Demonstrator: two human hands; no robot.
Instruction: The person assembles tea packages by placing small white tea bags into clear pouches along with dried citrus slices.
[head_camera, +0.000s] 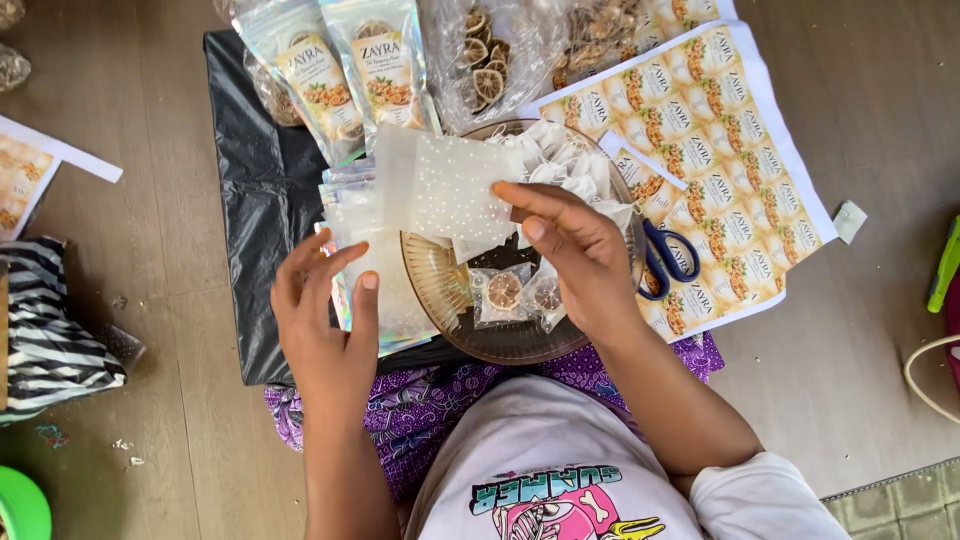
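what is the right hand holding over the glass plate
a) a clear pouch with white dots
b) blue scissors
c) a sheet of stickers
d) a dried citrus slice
a: the right hand pinches a clear pouch with white dots above the glass plate, while the blue scissors lie untouched on the sticker sheet beside it.
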